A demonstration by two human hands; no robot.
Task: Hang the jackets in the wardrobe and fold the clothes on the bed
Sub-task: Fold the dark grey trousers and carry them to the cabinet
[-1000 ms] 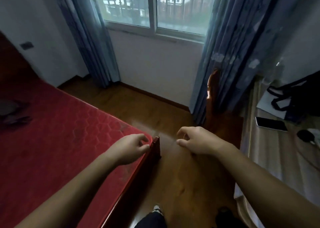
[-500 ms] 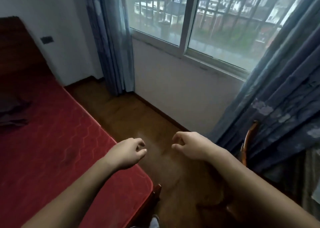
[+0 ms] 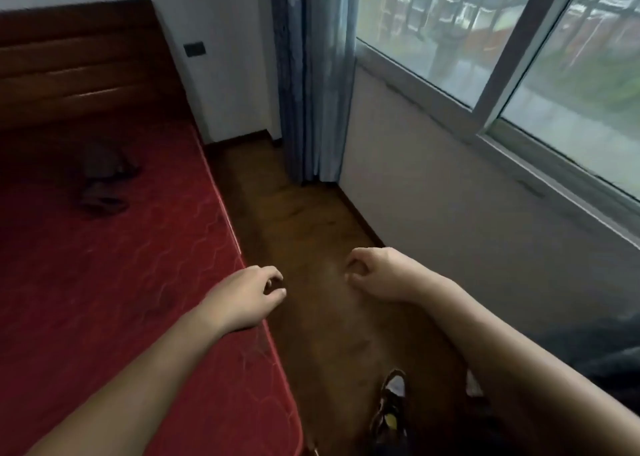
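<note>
Your foot in a dark patterned shoe [image 3: 391,410] stands on the brown wooden floor [image 3: 311,233], in the aisle between the bed and the window wall. Ahead of it, your left hand [image 3: 242,296] hovers over the right edge of the red quilted mattress [image 3: 104,299]. Your right hand [image 3: 384,275] hovers over the floor. Both hands are loosely curled, hold nothing and are apart from each other.

The dark crumpled clothing [image 3: 104,181] lies far left on the mattress, near the dark wooden headboard [image 3: 79,67] and well apart from both hands.

The step in hand appears to be the approach. Walk farther along the aisle before you reach, rather than leaning across. Grip the clothing at opposite edges with both hands so that it opens flat for folding. No wardrobe is in view.
</note>
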